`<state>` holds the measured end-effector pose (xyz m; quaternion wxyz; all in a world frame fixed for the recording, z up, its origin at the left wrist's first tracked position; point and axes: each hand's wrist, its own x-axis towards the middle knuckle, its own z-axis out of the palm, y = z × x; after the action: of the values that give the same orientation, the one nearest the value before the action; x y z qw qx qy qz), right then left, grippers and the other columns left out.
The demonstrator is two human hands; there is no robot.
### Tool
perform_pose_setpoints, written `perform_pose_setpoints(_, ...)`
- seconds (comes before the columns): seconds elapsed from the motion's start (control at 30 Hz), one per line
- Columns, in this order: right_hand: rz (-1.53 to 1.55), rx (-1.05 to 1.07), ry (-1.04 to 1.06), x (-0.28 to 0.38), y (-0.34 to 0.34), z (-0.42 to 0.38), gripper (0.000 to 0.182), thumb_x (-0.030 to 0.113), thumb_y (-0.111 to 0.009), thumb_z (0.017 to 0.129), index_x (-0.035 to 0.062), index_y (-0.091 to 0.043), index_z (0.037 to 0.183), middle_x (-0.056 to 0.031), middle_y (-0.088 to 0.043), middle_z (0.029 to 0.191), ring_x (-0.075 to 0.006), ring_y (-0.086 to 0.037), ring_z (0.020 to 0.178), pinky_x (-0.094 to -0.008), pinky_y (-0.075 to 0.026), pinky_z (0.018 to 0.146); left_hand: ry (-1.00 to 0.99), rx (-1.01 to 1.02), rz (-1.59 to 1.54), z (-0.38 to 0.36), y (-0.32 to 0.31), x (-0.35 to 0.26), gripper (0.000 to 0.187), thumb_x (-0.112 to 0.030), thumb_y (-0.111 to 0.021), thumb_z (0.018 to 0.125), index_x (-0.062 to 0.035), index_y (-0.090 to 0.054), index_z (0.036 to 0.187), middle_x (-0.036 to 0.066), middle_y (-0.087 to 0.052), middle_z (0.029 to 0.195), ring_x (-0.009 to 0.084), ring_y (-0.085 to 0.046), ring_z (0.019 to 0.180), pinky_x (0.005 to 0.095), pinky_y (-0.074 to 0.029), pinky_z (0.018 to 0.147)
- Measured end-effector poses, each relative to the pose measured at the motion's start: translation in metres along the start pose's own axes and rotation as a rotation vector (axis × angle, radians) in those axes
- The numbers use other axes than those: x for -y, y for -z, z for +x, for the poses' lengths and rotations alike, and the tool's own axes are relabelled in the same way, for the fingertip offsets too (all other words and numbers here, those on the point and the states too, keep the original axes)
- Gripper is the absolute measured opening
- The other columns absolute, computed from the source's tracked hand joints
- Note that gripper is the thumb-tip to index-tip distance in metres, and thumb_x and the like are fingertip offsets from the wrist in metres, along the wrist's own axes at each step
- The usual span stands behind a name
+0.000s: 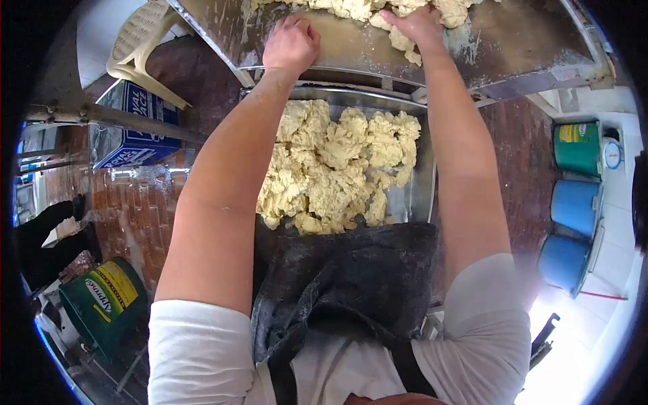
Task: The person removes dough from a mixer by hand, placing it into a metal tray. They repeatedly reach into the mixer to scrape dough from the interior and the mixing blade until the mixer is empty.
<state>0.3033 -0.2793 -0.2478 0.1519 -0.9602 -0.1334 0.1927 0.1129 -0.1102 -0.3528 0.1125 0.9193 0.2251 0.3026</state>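
On the metal tabletop (341,37) lies a heap of pale yellow, lumpy dough (351,8), cut off by the top of the view. My right hand (420,28) is at the heap's near edge, thumb stretched left and the other fingers curled into the dough. My left hand (291,44) rests on the table near its front edge, fingers curled in, with nothing visible in them. Below the table, between my forearms, a metal tub (424,182) holds a larger mass of the same rough dough (331,162).
A dark apron (344,277) hangs against the tub. To the left stand a cream plastic chair (138,40), a blue box (138,128) and a green bucket (101,304). Another person's dark-clothed legs (50,236) show there. Along the right wall are blue bins (572,206) and a green bucket (576,148).
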Motion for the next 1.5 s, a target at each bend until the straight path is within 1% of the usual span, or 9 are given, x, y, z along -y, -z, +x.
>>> perform_pose_setpoints(0.1,0.040,0.124,-0.045,-0.017,-0.005,0.056,0.103,0.054,-0.073,0.092,-0.0018,-0.022,0.162,-0.0232,-0.042,0.155,-0.0355,-0.056,0.128,-0.0506,-0.051,0.107,-0.068,-0.083,-0.025,0.002,-0.005,0.004,0.025,-0.026,-0.059,0.094,-0.0076,-0.074,0.104,0.014,-0.072,0.116,0.0378,-0.065,0.110,0.0465,-0.054,0.097)
perform_pose_setpoints(0.13,-0.132,-0.344,0.047,-0.014,-0.018,0.028,0.092,0.046,-0.074,0.094,-0.0011,-0.031,0.160,-0.0215,-0.043,0.155,-0.0340,-0.061,0.119,-0.0484,-0.054,0.102,-0.068,-0.094,-0.027,0.003,-0.003,0.003,0.026,-0.027,-0.058,0.095,-0.0078,-0.074,0.105,0.015,-0.071,0.116,0.0379,-0.065,0.111,0.0463,-0.053,0.098)
perform_pose_setpoints(0.23,-0.043,-0.564,0.355,-0.043,-0.036,0.017,0.081,0.039,-0.077,0.094,0.0000,-0.040,0.155,-0.0196,-0.044,0.155,-0.0342,-0.063,0.116,-0.0481,-0.054,0.102,0.002,-0.022,-0.031,0.001,-0.001,0.001,0.028,-0.028,-0.056,0.093,-0.0080,-0.073,0.104,0.013,-0.069,0.122,0.0357,-0.062,0.116,0.0453,-0.053,0.101)
perform_pose_setpoints(0.67,-0.142,0.418,0.550,-0.145,-0.096,-0.191,0.067,0.030,-0.084,0.085,0.0063,-0.057,0.142,-0.0225,-0.057,0.138,-0.0378,-0.053,0.133,-0.0477,-0.046,0.113,-0.053,-0.098,-0.055,0.000,-0.002,0.003,0.023,-0.022,-0.058,0.093,-0.0057,-0.073,0.101,0.015,-0.071,0.117,0.0377,-0.063,0.113,0.0465,-0.053,0.098)
perform_pose_setpoints(0.93,0.086,-0.620,0.605,-0.035,-0.111,0.000,0.113,0.069,-0.075,0.080,-0.0140,-0.037,0.147,-0.0319,-0.053,0.141,-0.0482,-0.042,0.140,-0.0546,-0.030,0.120,-0.041,-0.081,-0.051,0.000,0.005,0.000,0.025,-0.022,-0.058,0.095,-0.0056,-0.074,0.106,0.015,-0.071,0.120,0.0371,-0.063,0.115,0.0452,-0.052,0.101)
perform_pose_setpoints(1.13,0.131,-0.844,0.256,0.055,-0.118,0.047,0.095,0.063,-0.082,0.070,-0.0069,-0.054,0.128,-0.0237,-0.060,0.126,-0.0406,-0.053,0.126,-0.0516,-0.041,0.108,-0.001,-0.025,-0.030,0.001,0.007,-0.006,0.026,-0.024,-0.059,0.095,-0.0064,-0.073,0.109,0.015,-0.070,0.119,0.0373,-0.064,0.114,0.0457,-0.052,0.100)
perform_pose_setpoints(1.3,0.317,-0.915,0.405,0.036,-0.113,0.046,0.069,0.048,-0.080,0.072,-0.0056,-0.062,0.110,-0.0287,-0.065,0.109,-0.0429,-0.059,0.111,-0.0473,-0.048,0.099,-0.047,-0.038,-0.013,0.003,-0.004,0.002,0.024,-0.023,-0.059,0.095,-0.0070,-0.073,0.107,0.015,-0.071,0.116,0.0376,-0.064,0.112,0.0461,-0.053,0.099)
perform_pose_setpoints(1.37,0.426,-0.353,0.367,0.031,-0.082,-0.016,0.067,0.031,-0.076,0.095,0.0057,-0.048,0.151,-0.0263,-0.050,0.149,-0.0387,-0.060,0.122,-0.0499,-0.054,0.100,-0.084,-0.096,-0.025,0.002,-0.008,0.006,0.024,-0.023,-0.059,0.095,-0.0068,-0.073,0.106,0.015,-0.071,0.116,0.0379,-0.064,0.112,0.0462,-0.053,0.099)
perform_pose_setpoints(1.5,0.363,-0.509,0.639,-0.006,-0.114,-0.041,0.051,0.036,-0.078,0.076,0.0029,-0.063,0.112,-0.0231,-0.066,0.114,-0.0409,-0.062,0.108,-0.0451,-0.051,0.096,-0.103,-0.138,-0.026,0.001,-0.011,0.010,0.025,-0.024,-0.060,0.095,-0.0073,-0.073,0.106,0.015,-0.071,0.119,0.0385,-0.064,0.112,0.0461,-0.053,0.099)
